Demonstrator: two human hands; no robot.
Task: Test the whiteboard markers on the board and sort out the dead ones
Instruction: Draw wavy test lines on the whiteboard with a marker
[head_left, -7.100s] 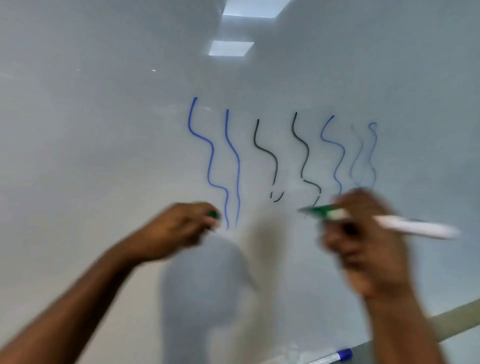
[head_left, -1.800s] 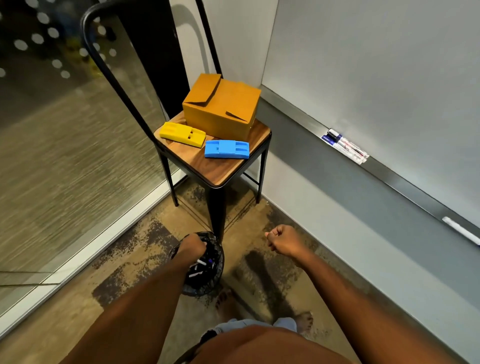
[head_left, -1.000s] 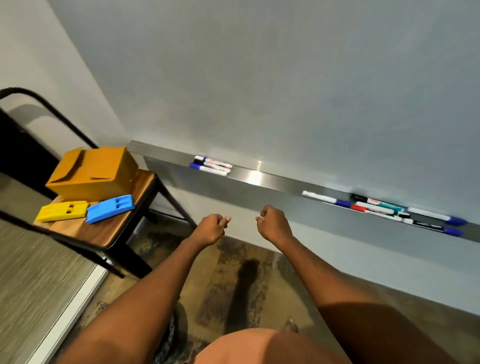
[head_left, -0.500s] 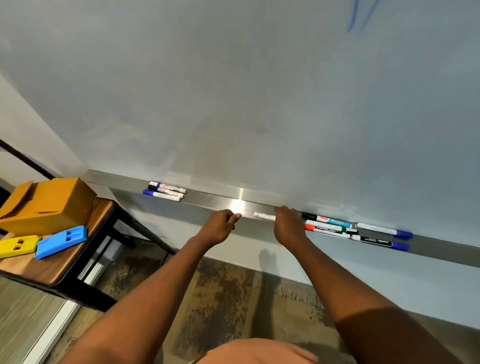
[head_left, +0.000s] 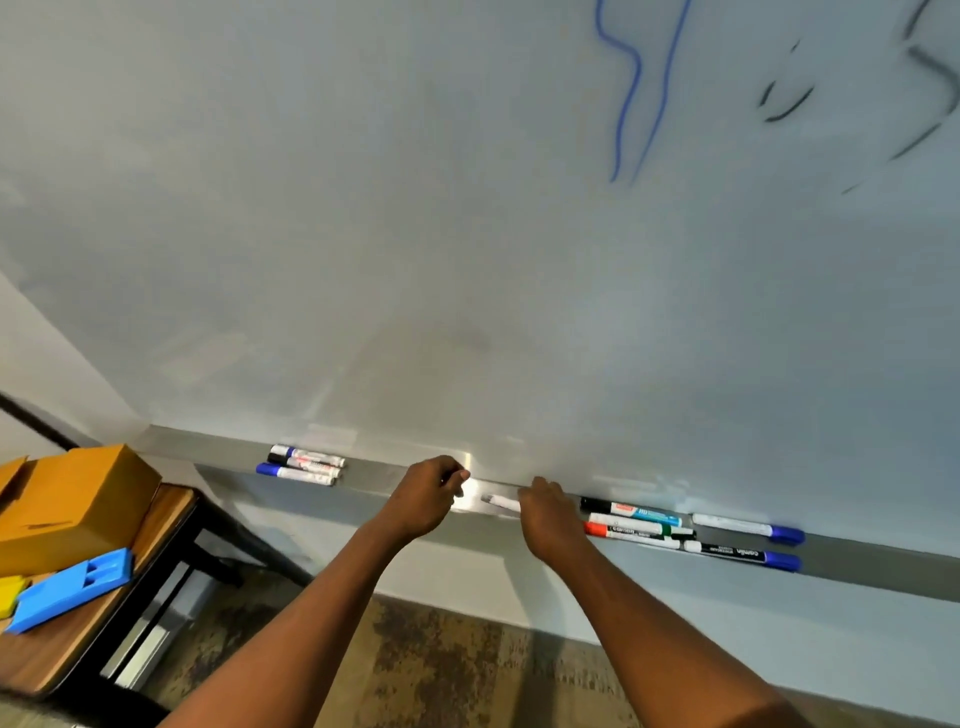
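The whiteboard (head_left: 363, 208) fills the upper view, with blue test squiggles (head_left: 631, 88) and black ones (head_left: 930, 67) at the top right. Along its bottom runs a metal tray (head_left: 374, 475). My right hand (head_left: 545, 519) is closed over a white marker (head_left: 501, 502) lying on the tray; only the marker's left end shows. My left hand (head_left: 431, 493) is a loose fist just left of it, holding nothing visible. Three markers (head_left: 304, 464) lie at the tray's left. Several markers (head_left: 639, 522) with red, green, black and blue caps lie right of my right hand.
At the lower left a wooden chair seat (head_left: 78, 639) carries an orange box (head_left: 67, 499), a blue block (head_left: 72, 587) and a yellow block (head_left: 8, 595). Below the tray are the wall and a stained floor (head_left: 441, 670).
The view rose from the floor bin and chair to the board. Both hands came up to the tray, and my right hand closed over the white marker.
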